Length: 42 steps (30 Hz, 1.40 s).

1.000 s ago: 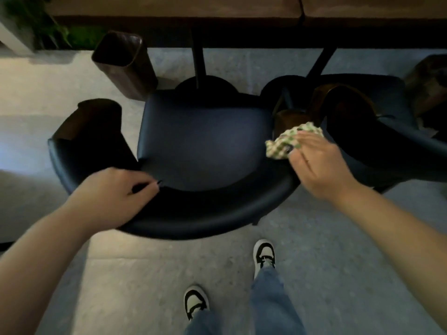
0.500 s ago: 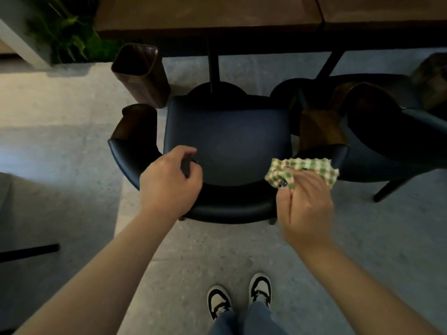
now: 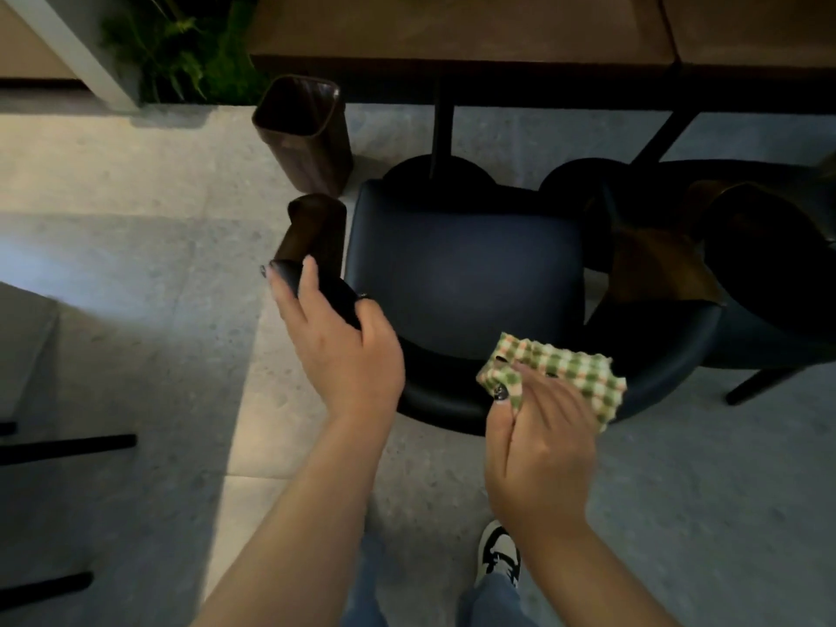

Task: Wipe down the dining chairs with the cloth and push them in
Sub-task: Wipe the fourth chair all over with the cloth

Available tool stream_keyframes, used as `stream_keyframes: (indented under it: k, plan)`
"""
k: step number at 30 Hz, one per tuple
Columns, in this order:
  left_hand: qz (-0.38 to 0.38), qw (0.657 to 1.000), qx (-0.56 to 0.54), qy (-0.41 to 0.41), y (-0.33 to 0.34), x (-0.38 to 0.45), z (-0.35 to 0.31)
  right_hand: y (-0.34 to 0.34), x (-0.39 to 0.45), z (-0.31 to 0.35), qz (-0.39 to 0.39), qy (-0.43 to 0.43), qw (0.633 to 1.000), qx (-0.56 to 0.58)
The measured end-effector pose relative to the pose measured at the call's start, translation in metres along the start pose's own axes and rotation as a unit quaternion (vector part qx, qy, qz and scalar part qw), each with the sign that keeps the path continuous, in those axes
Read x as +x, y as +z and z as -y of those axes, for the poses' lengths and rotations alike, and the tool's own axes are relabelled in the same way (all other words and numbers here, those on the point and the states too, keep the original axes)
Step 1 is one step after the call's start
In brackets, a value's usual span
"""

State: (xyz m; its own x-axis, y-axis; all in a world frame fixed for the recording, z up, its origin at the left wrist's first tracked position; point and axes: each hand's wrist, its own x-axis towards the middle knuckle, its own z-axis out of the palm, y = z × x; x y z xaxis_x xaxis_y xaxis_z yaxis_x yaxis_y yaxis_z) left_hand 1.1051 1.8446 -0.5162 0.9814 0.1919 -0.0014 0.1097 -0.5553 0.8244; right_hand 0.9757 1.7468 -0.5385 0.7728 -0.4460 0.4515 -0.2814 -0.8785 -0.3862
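A dark blue padded dining chair [image 3: 461, 273] with a curved backrest and wooden armrest ends stands before the wooden table [image 3: 452, 29]. My left hand [image 3: 344, 346] grips the left side of the chair's curved backrest, fingers wrapped round it. My right hand [image 3: 538, 445] holds a green and white checked cloth [image 3: 565, 373] against the right part of the backrest. A second dark chair [image 3: 746, 264] stands close on the right, touching or nearly touching the first.
A brown bin [image 3: 303, 129] stands on the floor left of the chair, with a plant [image 3: 181, 47] behind it. Black table legs [image 3: 443, 129] and round bases sit under the table. Black furniture legs [image 3: 68, 445] show at the far left. My shoes [image 3: 497, 554] are just behind the chair.
The chair has slid forward toward the table. My left hand shifted along the backrest to its left end. My right hand with the cloth came from the right armrest to the backrest's right part.
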Motion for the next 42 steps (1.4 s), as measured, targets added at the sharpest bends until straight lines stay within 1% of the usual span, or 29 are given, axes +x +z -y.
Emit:
stream_keyframes:
  k: [3,4,7,9,12,13,15,17,20,23,26,28,30,33,36,38,40,42]
  plan:
    - [0.065,0.997,-0.029,-0.022,-0.011,0.023,0.015,0.01,-0.002,0.024,0.006,0.016,1.0,-0.025]
    - [0.085,0.996,-0.031,-0.017,-0.017,0.035,0.023,0.013,-0.002,0.032,0.007,0.024,0.999,-0.034]
    - [0.148,0.988,-0.003,0.047,-0.038,0.076,0.051,0.028,0.0,0.066,0.001,0.045,0.998,-0.043]
    - [0.215,0.973,0.013,0.077,-0.052,0.101,0.065,0.042,0.005,0.096,0.004,0.062,0.997,-0.043]
    - [0.306,0.945,-0.021,0.11,-0.069,0.127,0.078,0.064,0.019,0.138,0.03,0.092,0.995,-0.039]
    - [0.326,0.939,-0.043,0.105,-0.071,0.133,0.079,0.071,0.026,0.148,0.039,0.101,0.993,-0.042]
    - [0.347,0.931,-0.093,0.068,-0.073,0.141,0.081,0.087,0.042,0.164,0.054,0.117,0.99,-0.051]
    - [0.356,0.92,-0.164,0.002,-0.071,0.147,0.083,0.102,0.058,0.178,0.063,0.126,0.988,-0.06]
    - [0.36,0.873,-0.299,-0.136,-0.069,0.153,0.09,0.121,0.084,0.197,0.092,0.138,0.985,-0.054]
    - [0.34,0.835,-0.371,-0.221,-0.069,0.158,0.099,0.142,0.111,0.216,0.116,0.15,0.981,-0.035]
    - [0.349,0.818,-0.386,-0.245,-0.068,0.165,0.112,0.16,0.138,0.231,0.157,0.137,0.978,-0.028]
    - [0.347,0.812,-0.394,-0.255,-0.066,0.171,0.119,0.17,0.152,0.234,0.224,0.103,0.967,-0.06]
    - [0.328,0.809,-0.397,-0.283,-0.067,0.176,0.118,0.176,0.162,0.23,0.287,0.07,0.95,-0.097]
    - [0.316,0.81,-0.391,-0.303,-0.068,0.182,0.107,0.184,0.183,0.217,0.34,0.091,0.932,-0.088]
    - [0.305,0.811,-0.384,-0.318,-0.061,0.19,0.098,0.198,0.202,0.205,0.343,0.156,0.926,-0.029]
    - [0.298,0.815,-0.374,-0.328,-0.052,0.195,0.095,0.208,0.211,0.199,0.339,0.2,0.919,-0.011]
    - [0.298,0.817,-0.369,-0.328,-0.037,0.2,0.092,0.215,0.22,0.191,0.304,0.237,0.922,0.039]
    - [0.289,0.819,-0.359,-0.343,-0.022,0.205,0.087,0.213,0.218,0.18,0.255,0.277,0.919,0.12]
